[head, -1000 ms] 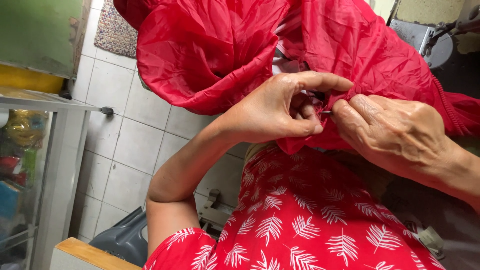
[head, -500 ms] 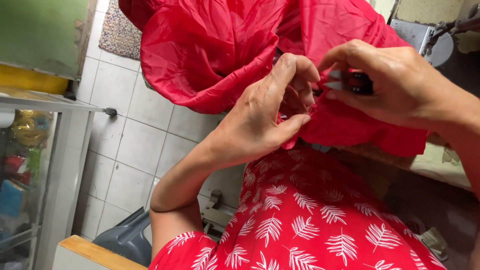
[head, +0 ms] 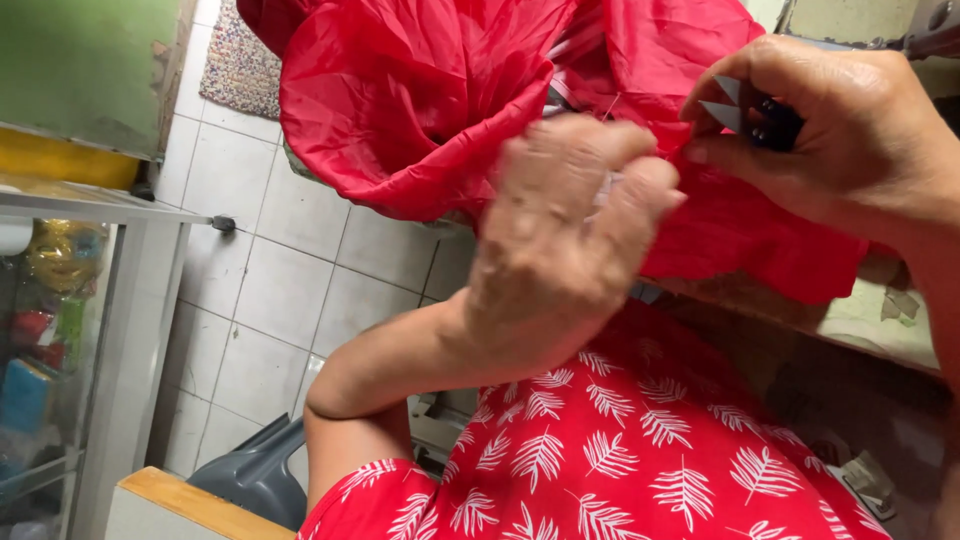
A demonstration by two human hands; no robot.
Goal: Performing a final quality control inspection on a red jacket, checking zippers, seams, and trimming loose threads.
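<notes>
A shiny red cloth [head: 420, 110] hangs bunched in front of me, draped over the worn table edge [head: 880, 325] at the right. My left hand [head: 565, 235] is raised in the middle, fingers curled, pinching the cloth's edge near a thin white thread. My right hand [head: 840, 140] is at the upper right, closed around small thread snips [head: 750, 115] with two pale pointed blades showing between thumb and finger. The blades point left toward the cloth. My lap in a red dress with white leaf print [head: 620, 460] fills the lower part of the view.
A glass-fronted cabinet [head: 60, 340] with colourful items stands at the left. The floor is pale tiles [head: 290, 280], with a woven mat [head: 240, 65] at the top. A grey plastic object [head: 260, 475] and a wooden edge [head: 190, 500] lie at lower left.
My right hand has lifted up and to the right with the snips, away from the cloth. My left hand has turned its back to the camera while keeping hold of the cloth.
</notes>
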